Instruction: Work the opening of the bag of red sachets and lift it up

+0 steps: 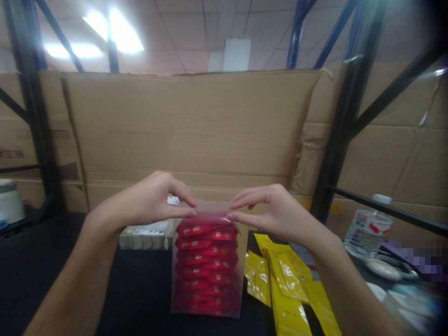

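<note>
A clear plastic box point(206, 266) stands upright on the black surface, filled with a stack of several red packets. My left hand point(163, 198) pinches the left part of the box's top flap between thumb and fingers. On the right part of the same flap, my right hand point(266, 207) has its thumb and fingertips closed. Yellow packets point(287, 275) lie in a loose pile to the right of the box. Behind it on the left is a flat clear pack point(145, 238) with a white label.
A water bottle point(369, 228) and a white computer mouse point(383, 269) are at the right. Cardboard point(189, 126) forms a wall behind, between black rack posts point(338, 140). A white container point(10, 203) stands at the far left.
</note>
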`<state>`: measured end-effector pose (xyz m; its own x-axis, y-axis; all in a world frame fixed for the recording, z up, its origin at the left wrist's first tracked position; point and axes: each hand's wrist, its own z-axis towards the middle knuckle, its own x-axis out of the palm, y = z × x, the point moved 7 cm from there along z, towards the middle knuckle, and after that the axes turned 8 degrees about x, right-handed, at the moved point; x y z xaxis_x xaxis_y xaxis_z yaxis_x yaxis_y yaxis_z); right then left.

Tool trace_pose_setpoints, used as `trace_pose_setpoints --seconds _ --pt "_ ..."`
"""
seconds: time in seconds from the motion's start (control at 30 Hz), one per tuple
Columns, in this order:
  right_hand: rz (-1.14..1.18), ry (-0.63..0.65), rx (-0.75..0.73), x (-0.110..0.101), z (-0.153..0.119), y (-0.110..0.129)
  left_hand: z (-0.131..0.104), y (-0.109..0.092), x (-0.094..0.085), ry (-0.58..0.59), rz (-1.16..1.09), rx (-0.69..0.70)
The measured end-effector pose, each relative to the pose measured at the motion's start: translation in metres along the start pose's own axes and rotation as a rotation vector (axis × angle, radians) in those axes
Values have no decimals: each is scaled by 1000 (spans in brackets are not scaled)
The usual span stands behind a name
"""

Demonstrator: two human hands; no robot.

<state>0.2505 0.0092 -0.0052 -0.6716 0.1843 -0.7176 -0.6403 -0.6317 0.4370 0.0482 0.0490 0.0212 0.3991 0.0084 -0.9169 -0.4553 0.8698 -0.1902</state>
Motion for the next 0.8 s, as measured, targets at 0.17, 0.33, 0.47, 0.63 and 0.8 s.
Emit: trace_pose_setpoints --seconds 0.17,0.33,0.47,0.63,0.8 --pt "-10 -32 77 -1 0 -4 -2 -4 0 23 -13 -13" --pt "78 -38 58 -1 2 -9 -1 -9 -3 -37 -50 46" --pt "125 25 81 4 4 -16 1 -6 -1 -23 -85 72" --pt "107 31 130 5 5 -19 2 -4 3 5 -143 74" --pt "146 27 161 6 6 -20 3 -3 5 36 -172 47"
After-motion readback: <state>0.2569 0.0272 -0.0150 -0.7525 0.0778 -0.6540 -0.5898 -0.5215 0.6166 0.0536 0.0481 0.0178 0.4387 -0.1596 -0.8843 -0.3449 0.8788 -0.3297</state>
